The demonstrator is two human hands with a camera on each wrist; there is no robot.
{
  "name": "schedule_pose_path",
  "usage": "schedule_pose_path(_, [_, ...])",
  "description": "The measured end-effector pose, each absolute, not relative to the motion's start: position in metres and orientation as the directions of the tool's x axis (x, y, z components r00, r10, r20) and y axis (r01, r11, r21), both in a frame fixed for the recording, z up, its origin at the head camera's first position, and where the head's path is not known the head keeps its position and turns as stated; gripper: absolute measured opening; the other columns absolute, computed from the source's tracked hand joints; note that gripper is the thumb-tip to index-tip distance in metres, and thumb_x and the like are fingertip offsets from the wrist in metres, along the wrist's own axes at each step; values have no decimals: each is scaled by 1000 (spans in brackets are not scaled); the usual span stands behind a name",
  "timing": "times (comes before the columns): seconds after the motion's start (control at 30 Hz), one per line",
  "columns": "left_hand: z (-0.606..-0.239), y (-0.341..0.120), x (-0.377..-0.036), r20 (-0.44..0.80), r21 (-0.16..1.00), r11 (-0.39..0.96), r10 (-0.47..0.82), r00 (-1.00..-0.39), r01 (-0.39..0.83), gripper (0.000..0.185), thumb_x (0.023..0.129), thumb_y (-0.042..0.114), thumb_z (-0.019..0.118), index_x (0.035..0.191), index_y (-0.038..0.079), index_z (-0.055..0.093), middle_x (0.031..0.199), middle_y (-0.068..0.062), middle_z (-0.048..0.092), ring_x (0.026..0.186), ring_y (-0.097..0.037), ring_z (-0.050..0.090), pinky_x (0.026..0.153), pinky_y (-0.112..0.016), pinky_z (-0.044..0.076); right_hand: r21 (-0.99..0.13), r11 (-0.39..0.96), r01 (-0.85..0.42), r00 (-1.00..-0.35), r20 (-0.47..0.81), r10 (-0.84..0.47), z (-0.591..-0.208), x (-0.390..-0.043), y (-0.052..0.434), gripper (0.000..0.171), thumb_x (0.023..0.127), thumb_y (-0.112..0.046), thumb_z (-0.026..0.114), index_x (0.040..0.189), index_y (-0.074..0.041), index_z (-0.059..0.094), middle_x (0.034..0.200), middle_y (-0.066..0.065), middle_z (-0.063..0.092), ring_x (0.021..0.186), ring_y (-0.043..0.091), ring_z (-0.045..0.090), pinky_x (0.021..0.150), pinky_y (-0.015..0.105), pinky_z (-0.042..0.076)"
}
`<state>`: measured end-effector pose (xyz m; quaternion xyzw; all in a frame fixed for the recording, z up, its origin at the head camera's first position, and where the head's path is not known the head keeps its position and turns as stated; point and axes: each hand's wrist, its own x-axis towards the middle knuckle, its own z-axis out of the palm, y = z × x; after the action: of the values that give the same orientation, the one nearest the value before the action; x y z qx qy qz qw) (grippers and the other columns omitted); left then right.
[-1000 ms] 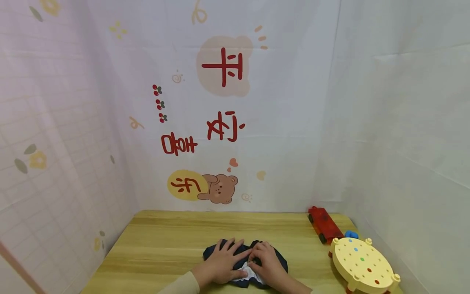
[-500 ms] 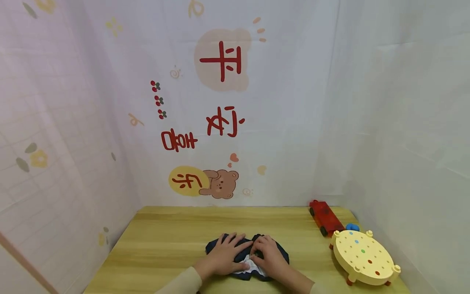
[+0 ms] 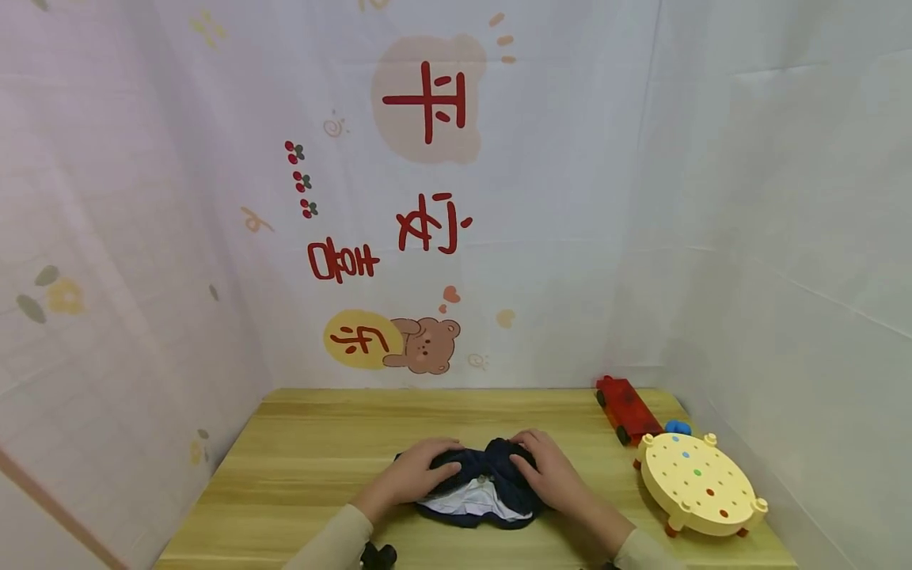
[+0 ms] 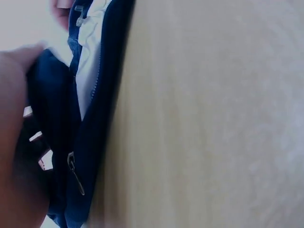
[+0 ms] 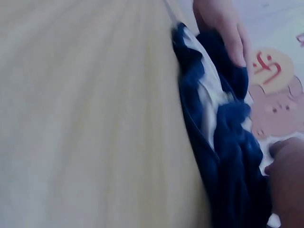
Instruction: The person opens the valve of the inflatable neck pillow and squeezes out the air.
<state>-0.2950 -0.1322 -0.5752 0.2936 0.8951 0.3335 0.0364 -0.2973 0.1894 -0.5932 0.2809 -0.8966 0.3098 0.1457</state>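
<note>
A navy fabric pouch (image 3: 504, 479) with a white lining (image 3: 470, 499) lies on the table before me, its near side gaping. My left hand (image 3: 423, 469) grips its left part, fingers over the far edge and thumb on the near side. On the other side, my right hand (image 3: 554, 473) holds the gathered cloth the same way. A metal zip pull (image 4: 77, 180) hangs from the pouch's edge in the left wrist view, and a small clear fastener (image 4: 80, 16) sits on the middle of its upper edge. The right wrist view shows crumpled navy cloth (image 5: 237, 152) beside the right hand.
A red toy car (image 3: 628, 408) stands at the back right of the wooden table (image 3: 306, 467). Nearer are a small blue object (image 3: 678, 427) and a round yellow pegged toy (image 3: 698, 484) on short legs. A black object (image 3: 378, 556) shows by my left forearm. Printed white cloth walls enclose the table.
My hands have moved apart from the pouch's middle to its two sides. The left hand went from lying spread on it to gripping it. More white lining shows now.
</note>
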Motion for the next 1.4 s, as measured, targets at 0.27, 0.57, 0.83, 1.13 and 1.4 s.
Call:
schedule_pose_path(0.27, [-578, -140, -303, 297, 705, 569, 305, -905, 423, 31, 117, 31, 57, 115, 11, 82, 108, -2, 79, 105, -24, 74, 95, -51, 61, -460, 689, -560, -825, 380, -417, -593, -305, 192, 35, 97, -37, 89, 115, -11, 75, 113, -2, 68, 106, 20, 68, 96, 47, 60])
schedule_pose_path(0.57, [-575, -160, -321, 224, 764, 593, 126, -966, 254, 29, 116, 20, 58, 102, 7, 80, 92, -4, 72, 93, -23, 68, 87, -47, 59, -566, 600, -565, -823, 435, -365, -587, -315, 197, 19, 95, -11, 88, 92, -15, 70, 87, -8, 64, 78, 8, 57, 69, 29, 52])
schedule_pose_path(0.83, [-589, -179, -341, 224, 774, 587, 99, -970, 239, 38, 116, 28, 59, 114, -2, 82, 107, -14, 80, 104, -33, 75, 94, -53, 61, -609, 645, -462, -886, 357, -297, -582, -323, 209, 11, 97, -2, 83, 97, -9, 75, 86, -7, 69, 79, 7, 61, 71, 31, 55])
schedule_pose_path(1.13, [-617, -202, -377, 351, 706, 628, 90, -932, 327, 42, 116, 30, 60, 95, 2, 83, 77, -4, 67, 74, -22, 63, 65, -42, 53, -695, 664, -276, -939, 344, -30, -588, -335, 226, 3, 102, -3, 78, 99, -3, 76, 92, 4, 75, 86, 20, 68, 81, 41, 58])
schedule_pose_path(1.4, [-575, -197, -376, 226, 660, 733, 13, -974, 163, 34, 116, 23, 60, 110, -1, 84, 104, -16, 80, 93, -32, 74, 85, -50, 61, -713, 663, -230, -933, 356, 59, -591, -346, 233, 6, 102, -1, 77, 96, -2, 79, 89, 7, 76, 83, 22, 69, 77, 40, 57])
